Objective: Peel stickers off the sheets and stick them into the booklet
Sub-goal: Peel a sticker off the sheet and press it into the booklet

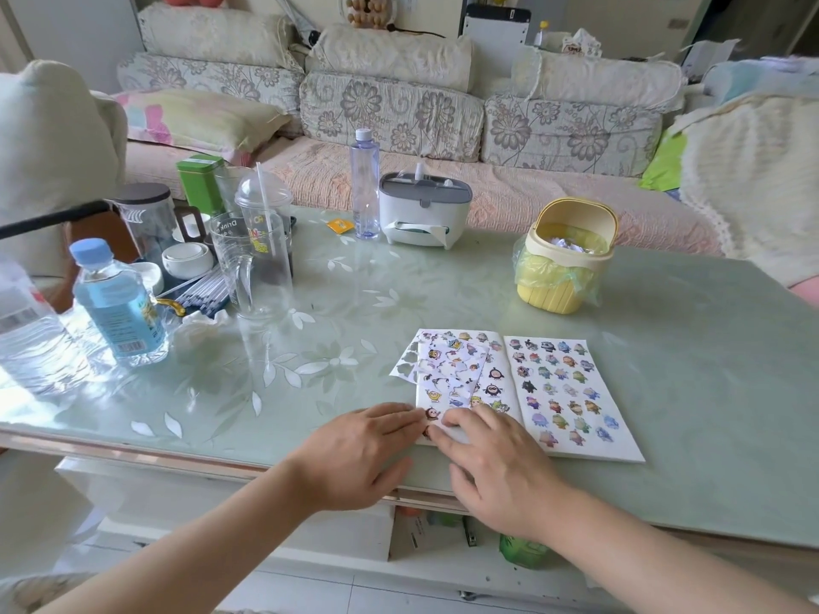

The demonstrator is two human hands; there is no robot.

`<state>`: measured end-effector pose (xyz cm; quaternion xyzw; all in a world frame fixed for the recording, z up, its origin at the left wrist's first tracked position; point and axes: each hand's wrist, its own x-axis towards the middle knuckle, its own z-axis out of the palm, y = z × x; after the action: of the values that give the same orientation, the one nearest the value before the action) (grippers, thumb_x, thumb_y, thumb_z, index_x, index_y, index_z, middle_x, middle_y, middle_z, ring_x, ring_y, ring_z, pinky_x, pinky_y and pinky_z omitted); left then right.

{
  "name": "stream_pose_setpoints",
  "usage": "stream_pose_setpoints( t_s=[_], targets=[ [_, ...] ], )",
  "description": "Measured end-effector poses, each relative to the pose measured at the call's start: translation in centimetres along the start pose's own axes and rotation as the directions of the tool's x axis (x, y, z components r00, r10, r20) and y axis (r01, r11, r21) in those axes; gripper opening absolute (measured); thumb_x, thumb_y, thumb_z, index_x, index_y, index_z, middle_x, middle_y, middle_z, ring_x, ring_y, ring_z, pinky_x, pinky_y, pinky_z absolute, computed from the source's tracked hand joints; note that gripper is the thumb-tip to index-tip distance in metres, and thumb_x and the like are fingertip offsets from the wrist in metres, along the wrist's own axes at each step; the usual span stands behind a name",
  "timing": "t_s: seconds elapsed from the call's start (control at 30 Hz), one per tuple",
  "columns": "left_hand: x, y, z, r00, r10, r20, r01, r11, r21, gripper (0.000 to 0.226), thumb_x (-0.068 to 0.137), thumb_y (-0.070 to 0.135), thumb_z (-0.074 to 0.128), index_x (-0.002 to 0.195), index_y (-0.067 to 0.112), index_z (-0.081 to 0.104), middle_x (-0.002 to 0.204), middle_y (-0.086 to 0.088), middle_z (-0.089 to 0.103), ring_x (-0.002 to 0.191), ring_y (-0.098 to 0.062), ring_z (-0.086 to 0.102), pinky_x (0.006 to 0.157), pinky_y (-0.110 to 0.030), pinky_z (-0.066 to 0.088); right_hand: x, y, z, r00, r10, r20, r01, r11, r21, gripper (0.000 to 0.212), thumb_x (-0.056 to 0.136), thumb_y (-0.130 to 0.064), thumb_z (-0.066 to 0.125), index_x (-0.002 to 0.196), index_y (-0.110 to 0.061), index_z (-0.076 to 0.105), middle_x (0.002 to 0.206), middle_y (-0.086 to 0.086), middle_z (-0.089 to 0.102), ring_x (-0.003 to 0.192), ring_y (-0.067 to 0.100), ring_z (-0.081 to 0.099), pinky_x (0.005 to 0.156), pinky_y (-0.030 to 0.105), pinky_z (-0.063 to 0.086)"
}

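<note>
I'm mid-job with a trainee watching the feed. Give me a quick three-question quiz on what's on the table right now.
1. True or false: the right page of the open white paper booklet is filled with rows of cartoon stickers.
2. Which stands on the pale green glass-topped table beyond the booklet?
A. a small yellow plastic bin with a green liner
B. a red kettle
C. a laptop
3. Fill in: the left hand and right hand both touch the booklet at its near-____ corner.
Key: 1 true; 2 A; 3 left.
</note>
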<state>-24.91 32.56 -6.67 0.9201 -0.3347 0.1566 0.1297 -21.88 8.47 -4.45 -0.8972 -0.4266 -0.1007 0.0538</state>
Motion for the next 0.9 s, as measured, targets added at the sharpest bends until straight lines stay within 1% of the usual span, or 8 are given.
stream_pose_setpoints(
  t_s=[0.13,0.33,0.47,0.6,0.7,0.77,0.83,0.9],
  targets=[
    [0.1,0.3,0.0,0.999,-0.047,0.008,0.047,0.999,0.003,0.044,0.099,0.031,0.047,0.135,0.008,0.058,0.136,-0.006,0.059,0.127,-0.02,0.053,0.101,-0.031,0.049,-0.5,0.7,0.1,0.996,-0.068,-0.052,0.068,0.998,-0.001,0.04,0.09,-0.03,0.053,0.129,-0.029,0.064,0.119,-0.002,0.058,0.101,0.022,0.058,0.075,0.038,0.053],
    [0.0,0.3,0.0,0.997,-0.077,0.014,0.077,0.996,-0.039,0.043,0.101,0.031,0.043,0.137,0.013,0.057,0.135,-0.003,0.055,0.126,-0.018,0.051,0.108,-0.028,0.041,-0.2,0.6,0.0,0.998,-0.058,0.018,0.058,0.998,-0.015,0.05,0.093,-0.034,0.045,0.143,-0.036,0.048,0.124,-0.003,0.05,0.106,0.021,0.052,0.082,0.037,0.05],
    [0.1,0.2,-0.2,0.996,-0.083,0.034,0.086,0.994,-0.063,0.043,0.1,0.031,0.043,0.138,0.015,0.055,0.137,0.0,0.053,0.127,-0.017,0.049,0.108,-0.03,0.041,-0.1,0.3,-0.2,0.999,-0.033,0.023,0.033,0.999,0.005,0.048,0.091,-0.035,0.045,0.139,-0.037,0.052,0.123,-0.004,0.051,0.105,0.021,0.052,0.083,0.036,0.05],
    [0.0,0.2,-0.5,0.996,-0.078,0.033,0.08,0.993,-0.082,0.041,0.098,0.026,0.044,0.135,0.015,0.056,0.139,0.0,0.055,0.129,-0.016,0.051,0.106,-0.03,0.043,-0.3,0.7,-0.5,0.999,-0.046,0.03,0.044,0.998,0.051,0.041,0.088,-0.036,0.051,0.127,-0.037,0.063,0.12,-0.006,0.055,0.106,0.017,0.054,0.083,0.033,0.049],
    [0.2,0.3,-0.3,0.997,-0.073,0.015,0.074,0.996,-0.055,0.038,0.098,0.024,0.043,0.131,0.013,0.058,0.136,-0.002,0.058,0.126,-0.018,0.053,0.104,-0.031,0.045,-0.1,1.0,-0.7,0.999,-0.005,0.033,0.0,0.986,0.169,0.039,0.09,-0.037,0.049,0.124,-0.034,0.067,0.123,-0.009,0.057,0.113,0.012,0.051,0.093,0.03,0.048],
    [0.3,0.3,-0.1,0.997,-0.074,0.013,0.074,0.997,-0.031,0.038,0.099,0.027,0.044,0.132,0.013,0.057,0.136,-0.002,0.057,0.125,-0.019,0.053,0.103,-0.033,0.046,0.1,1.2,-0.8,0.999,0.044,0.022,-0.048,0.97,0.239,0.042,0.092,-0.039,0.045,0.128,-0.028,0.065,0.124,-0.013,0.056,0.116,0.007,0.049,0.098,0.03,0.047],
    [0.2,0.3,0.0,0.997,-0.071,0.033,0.07,0.997,0.013,0.046,0.1,0.035,0.042,0.14,0.015,0.052,0.139,0.0,0.054,0.127,-0.018,0.05,0.105,-0.032,0.044,0.2,1.2,-0.8,0.998,0.038,0.041,-0.046,0.976,0.214,0.049,0.093,-0.039,0.043,0.138,-0.025,0.058,0.124,-0.013,0.053,0.117,0.007,0.047,0.098,0.026,0.044],
    [0.1,0.5,0.1,0.996,-0.081,0.04,0.079,0.995,0.056,0.051,0.101,0.043,0.039,0.144,0.017,0.049,0.141,0.001,0.051,0.128,-0.017,0.048,0.106,-0.031,0.044,0.2,1.1,-0.6,0.998,-0.007,0.056,0.0,0.991,0.132,0.05,0.092,-0.038,0.043,0.139,-0.023,0.056,0.123,-0.009,0.052,0.115,0.012,0.048,0.095,0.028,0.045]
  ],
)
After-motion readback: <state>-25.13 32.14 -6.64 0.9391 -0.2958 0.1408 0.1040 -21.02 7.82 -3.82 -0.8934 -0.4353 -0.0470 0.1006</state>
